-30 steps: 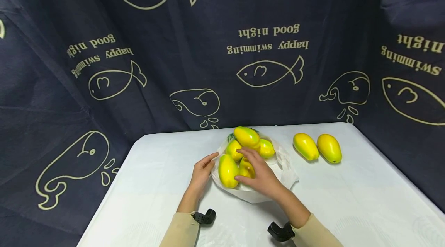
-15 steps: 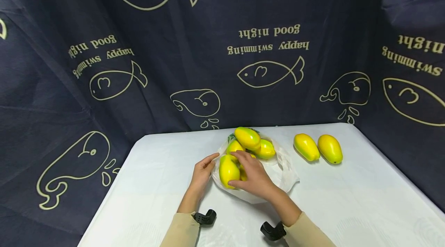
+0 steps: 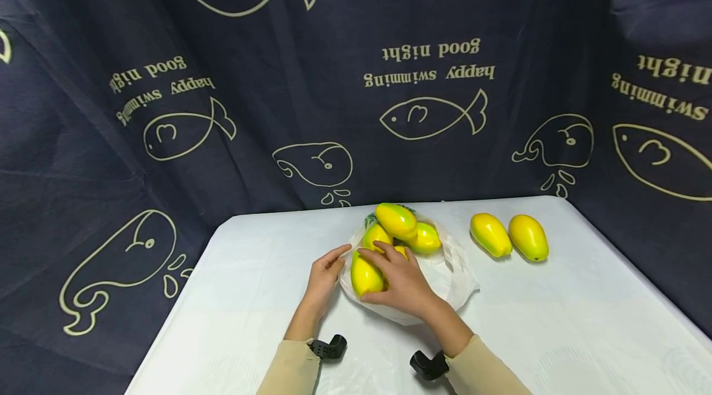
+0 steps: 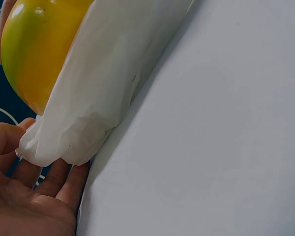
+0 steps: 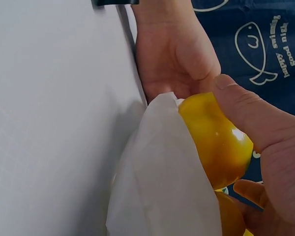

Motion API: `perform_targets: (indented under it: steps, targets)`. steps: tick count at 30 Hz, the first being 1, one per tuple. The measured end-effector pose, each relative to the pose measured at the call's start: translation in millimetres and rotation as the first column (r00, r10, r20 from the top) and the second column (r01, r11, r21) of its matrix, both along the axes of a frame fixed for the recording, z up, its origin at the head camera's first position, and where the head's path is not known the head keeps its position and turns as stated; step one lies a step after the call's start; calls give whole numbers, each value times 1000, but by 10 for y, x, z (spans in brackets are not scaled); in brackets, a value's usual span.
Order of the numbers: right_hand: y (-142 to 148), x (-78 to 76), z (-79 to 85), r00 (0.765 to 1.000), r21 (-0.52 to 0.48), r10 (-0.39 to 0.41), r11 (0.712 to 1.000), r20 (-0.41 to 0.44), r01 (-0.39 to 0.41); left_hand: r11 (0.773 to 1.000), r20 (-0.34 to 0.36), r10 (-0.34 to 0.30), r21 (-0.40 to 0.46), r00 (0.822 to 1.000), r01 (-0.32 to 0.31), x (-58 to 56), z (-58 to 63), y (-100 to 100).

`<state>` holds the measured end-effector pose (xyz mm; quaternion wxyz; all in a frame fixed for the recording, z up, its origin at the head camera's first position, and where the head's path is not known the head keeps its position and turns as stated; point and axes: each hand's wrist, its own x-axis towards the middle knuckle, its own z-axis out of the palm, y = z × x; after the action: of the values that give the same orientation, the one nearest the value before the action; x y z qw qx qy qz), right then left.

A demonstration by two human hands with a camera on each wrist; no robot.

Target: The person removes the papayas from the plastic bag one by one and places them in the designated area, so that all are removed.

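Observation:
A white plastic bag (image 3: 457, 268) lies spread on the table with its mouth rolled wide around several yellow-green mangoes. My left hand (image 3: 322, 276) pinches the bag's left rim; in the left wrist view the bag's edge (image 4: 49, 142) sits between thumb and fingers. My right hand (image 3: 405, 284) grips the front-left mango (image 3: 364, 276), thumb at its near end and fingers over its far side. In the right wrist view that mango (image 5: 221, 142) stands out past the bag's edge. Behind it, one mango (image 3: 396, 220) rests on top of the others. Another is partly hidden beneath my right hand.
Two loose mangoes lie side by side at the back right, one left mango (image 3: 491, 235) and one right mango (image 3: 528, 238). The white-covered table (image 3: 233, 296) ends at the back against a dark blue curtain (image 3: 311, 73) with fish prints.
My right hand has moved left and slightly down, from over the middle mango onto the front-left one. My left hand has stayed at the bag's rim.

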<state>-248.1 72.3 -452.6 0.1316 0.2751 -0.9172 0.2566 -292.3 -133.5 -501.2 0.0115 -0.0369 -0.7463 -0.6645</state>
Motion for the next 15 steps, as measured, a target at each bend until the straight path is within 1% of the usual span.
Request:
perform_targets:
  steps: [5,11,15]
  targets:
    - [-7,-21,-16,1000,29,11,1000,-3,-11,1000,1,-1,2,1000,1,-4,6,-2]
    - [-25,-47,-40,998,64,27,998,-53,-24,1000,19,0,10,1000,0,7,19,1]
    - [-25,-50,-41,997,56,39,998,-71,-35,1000,6,1,-3,1000,-1,13,15,-2]
